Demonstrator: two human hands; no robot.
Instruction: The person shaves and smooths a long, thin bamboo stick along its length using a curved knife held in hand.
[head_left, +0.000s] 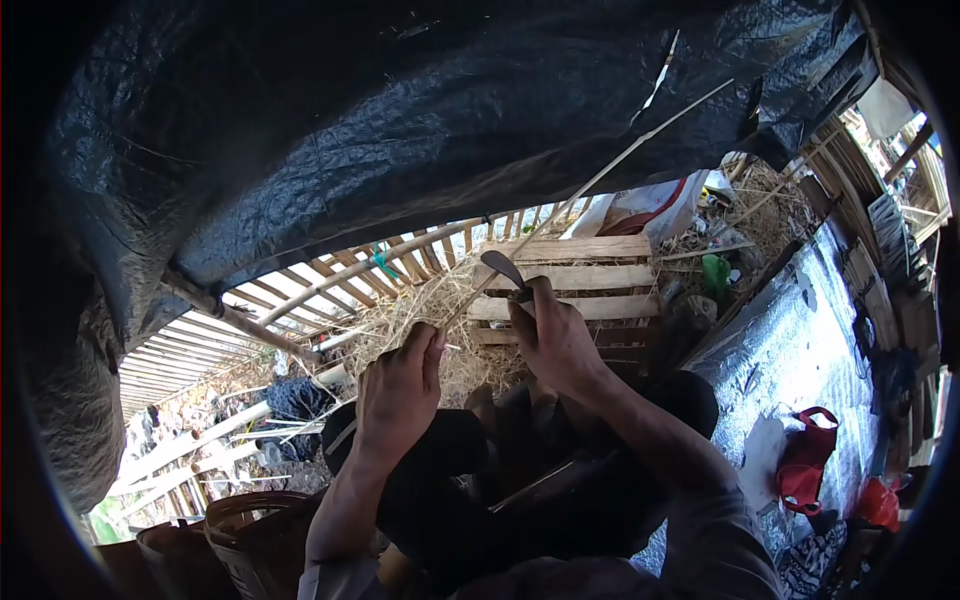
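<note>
Left hand [398, 390]: forearm steep, fingers curled closed around the lower end of a thin bamboo strip [625, 161], which slants up and right toward black plastic sheeting [400, 130]. Right hand [560, 348]: forearm angled in from lower right, fist closed on the handle of a curved-blade knife [503, 266]. Blade overlaps strip; contact unclear.

Left hand [398, 390], right hand [560, 343] (both curled)
</note>
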